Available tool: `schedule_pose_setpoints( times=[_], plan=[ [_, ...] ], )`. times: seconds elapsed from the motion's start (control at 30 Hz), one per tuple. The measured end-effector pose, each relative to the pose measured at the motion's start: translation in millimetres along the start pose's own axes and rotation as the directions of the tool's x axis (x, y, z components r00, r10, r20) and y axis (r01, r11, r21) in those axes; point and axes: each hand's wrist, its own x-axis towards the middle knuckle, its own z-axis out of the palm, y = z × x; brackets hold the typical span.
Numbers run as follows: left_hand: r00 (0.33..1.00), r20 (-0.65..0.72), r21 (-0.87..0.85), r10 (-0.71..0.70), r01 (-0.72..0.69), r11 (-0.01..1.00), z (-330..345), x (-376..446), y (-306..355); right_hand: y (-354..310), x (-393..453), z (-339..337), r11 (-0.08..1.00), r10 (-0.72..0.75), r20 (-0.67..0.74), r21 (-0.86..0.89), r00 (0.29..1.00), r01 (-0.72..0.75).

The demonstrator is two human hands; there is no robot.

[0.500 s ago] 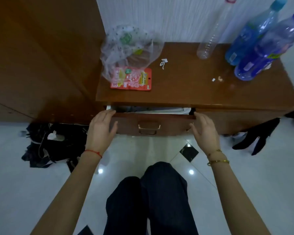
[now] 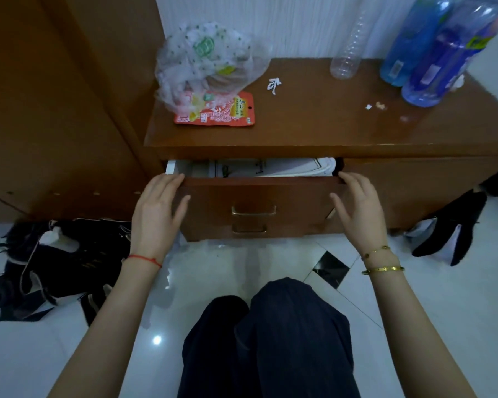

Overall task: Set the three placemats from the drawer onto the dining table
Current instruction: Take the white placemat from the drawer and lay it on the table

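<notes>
Pretty much at the very start here. The drawer (image 2: 259, 193) is only pulled out a little, with the left hand (image 2: 156, 209) and right hand (image 2: 357, 208) on its two front corners, fingers mostly straight and resting on the wood, not gripping anything. Inside I can see some flat white stuff (image 2: 270, 168), maybe the placemats, can't say for sure. Nothing's been taken out yet, and the dining table isn't even in view, so all three are left to do.
</notes>
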Motion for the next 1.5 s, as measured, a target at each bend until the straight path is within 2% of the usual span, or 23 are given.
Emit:
schedule_pose_setpoints(
  times=[0.33,0.63,0.9,1.1,1.2,1.33,1.43,1.5],
  plan=[
    [0.999,-0.007,-0.007,0.049,-0.049,0.999,-24.6,-79.9,9.0,-6.2,-79.3,-28.5,1.0,-0.025,-0.009,0.012,1.0,0.025],
    [1.0,-0.021,-0.037,0.009,-0.01,0.999,-39.3,-117.3,20.2,-16.0,-122.1,-43.4,1.0,-0.006,-0.021,0.007,1.0,0.007],
    [1.0,-0.018,-0.073,-0.003,0.002,0.997,-42.8,-114.5,26.8,-22.8,-108.6,-48.9,0.999,0.007,-0.072,0.032,0.997,-0.005],
    [1.0,-0.016,-0.089,0.023,-0.025,0.996,-32.5,-66.3,44.2,-33.4,-56.7,-43.3,0.997,-0.032,-0.078,0.061,0.996,0.036],
    [0.999,0.05,-0.093,0.021,-0.016,0.995,-17.0,-35.5,50.4,-33.3,-31.8,-33.8,0.997,-0.043,-0.048,0.057,0.998,0.046],
    [0.962,0.234,-0.118,-0.143,0.174,0.978,2.8,-5.8,50.4,-33.2,-16.4,-28.5,0.997,0.013,0.051,0.069,0.999,-0.017],
    [0.869,0.407,-0.046,-0.281,0.327,0.944,13.2,6.9,49.9,-33.4,-15.1,-33.1,0.994,0.077,0.139,0.07,0.987,-0.088],
    [0.756,0.532,0.045,-0.381,0.425,0.904,16.8,12.9,50.4,-33.8,-14.4,-35.8,0.99,0.104,0.19,0.079,0.976,-0.12]
  ],
)
